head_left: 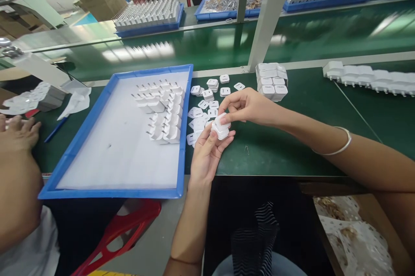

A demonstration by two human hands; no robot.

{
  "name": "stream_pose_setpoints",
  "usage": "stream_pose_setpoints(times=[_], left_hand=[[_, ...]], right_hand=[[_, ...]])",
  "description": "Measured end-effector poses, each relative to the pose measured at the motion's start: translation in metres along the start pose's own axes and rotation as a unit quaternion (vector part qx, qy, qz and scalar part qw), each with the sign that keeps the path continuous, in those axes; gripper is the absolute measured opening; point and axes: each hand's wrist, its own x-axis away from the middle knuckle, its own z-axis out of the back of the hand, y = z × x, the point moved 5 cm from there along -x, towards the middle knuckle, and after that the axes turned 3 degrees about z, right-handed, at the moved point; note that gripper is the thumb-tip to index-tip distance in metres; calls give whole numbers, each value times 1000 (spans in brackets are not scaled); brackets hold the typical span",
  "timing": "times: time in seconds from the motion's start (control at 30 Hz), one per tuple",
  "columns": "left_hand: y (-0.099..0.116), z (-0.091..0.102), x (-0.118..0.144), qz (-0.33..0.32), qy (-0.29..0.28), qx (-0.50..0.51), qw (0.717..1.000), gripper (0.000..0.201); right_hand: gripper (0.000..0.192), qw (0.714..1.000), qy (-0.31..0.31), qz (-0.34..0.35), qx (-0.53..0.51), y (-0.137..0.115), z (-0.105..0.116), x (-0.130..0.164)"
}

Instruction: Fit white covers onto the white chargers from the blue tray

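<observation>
In front of me, my left hand (209,150) is closed around a white plastic charger housing (221,130), thumb at its near side. My right hand (243,107) grips the upper edge of the same housing between thumb and fingers; whether a separate cover is pinched there cannot be made out. Just left of and behind my hands lie loose white square cover plates (198,124) with dark print, some in small stacks (212,83). White plug housings (165,116) with metal pins pointing up stand in rows at the right side of a blue-rimmed tray (186,155).
A block of stacked white covers (271,81) stands behind my right forearm. Along the right lies a row of white housings (369,78). Behind the green belt (220,42) are more filled trays (149,18). A co-worker's hand (19,133) is at left, beside a blue pen (56,129).
</observation>
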Motion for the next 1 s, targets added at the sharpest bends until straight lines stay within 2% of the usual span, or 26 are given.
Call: stream_pose_setpoints(times=[0.2,0.37,0.43,0.53,0.67,0.77,0.83,0.9,1.0], left_hand=[[1,-2,1,3,-12,17,1000,27],[0,-2,1,8,-10,2,1000,28],[0,-2,1,12,-22,2,1000,28],[-1,-4,2,28,-47,8,998,28],[0,-4,3,38,-60,13,997,31],[-1,-4,7,44,-53,7,998,35],[-3,-3,11,49,-43,4,998,39],[-4,0,12,42,-37,10,998,46],[-4,5,11,31,-31,14,999,50]], right_hand=[[16,1000,7,27,-3,2,-11,2],[10,992,26,97,72,-17,4,1],[8,987,-1,116,115,-26,8,2],[10,974,-79,132,165,-36,6,4],[14,945,-163,162,234,-44,3,5],[19,921,-192,186,285,-45,-6,7],[21,918,-194,194,287,-42,-15,11],[19,929,-186,158,279,-33,-25,13],[26,954,-118,69,266,-17,-26,16]])
